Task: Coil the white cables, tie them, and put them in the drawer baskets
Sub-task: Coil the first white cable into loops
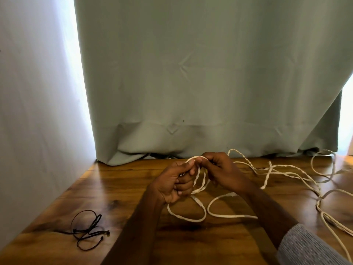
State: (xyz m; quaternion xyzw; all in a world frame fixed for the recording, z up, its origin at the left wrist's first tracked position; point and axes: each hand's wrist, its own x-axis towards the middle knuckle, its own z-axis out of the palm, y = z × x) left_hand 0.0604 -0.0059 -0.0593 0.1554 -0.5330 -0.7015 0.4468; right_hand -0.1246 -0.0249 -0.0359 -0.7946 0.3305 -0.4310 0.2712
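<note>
White cables (275, 170): lay in loose, partly twisted runs over the right half of the table, from the far edge beside the curtain hem toward the near right corner; how many there were could not be told.
Coil in hand (200, 178): a few small loops, held upright just above the middle of the table, toward its far edge.
Loose ends: two open loops lay flat on the wood directly under the hands, each with what looked like a plug end.
Left hand (176, 185): fingers curled around the near side of the loops, thumb pinching the top strand.
Right hand (222, 172): fingers curled over the far side of the loops, pinching the top beside the left thumb (fingertips touching or nearly so).
Stage, as judged: coiling just begun; nothing tied; no drawer basket in view.
Risk 1: the twisted runs on the right could snag or knot as cable is drawn in, since strands cross each other.
Risk 2: the small loops could spring open if either pinch eases before a tie is on.
Risk 3: slack near the right edge could slide off the table and drag.
Black ties (87, 229): a small tangle of thin black cords near the left near corner, well apart from the hands.
Table (118, 188): varnished brown wood, glossy, with visible grain and knots.
Room: grey-green curtain (191, 73) hung to the far edge; pale wall on the left; bright daylight at both curtain edges.
Sleeve (305, 245): grey knit, on the right forearm.
</note>
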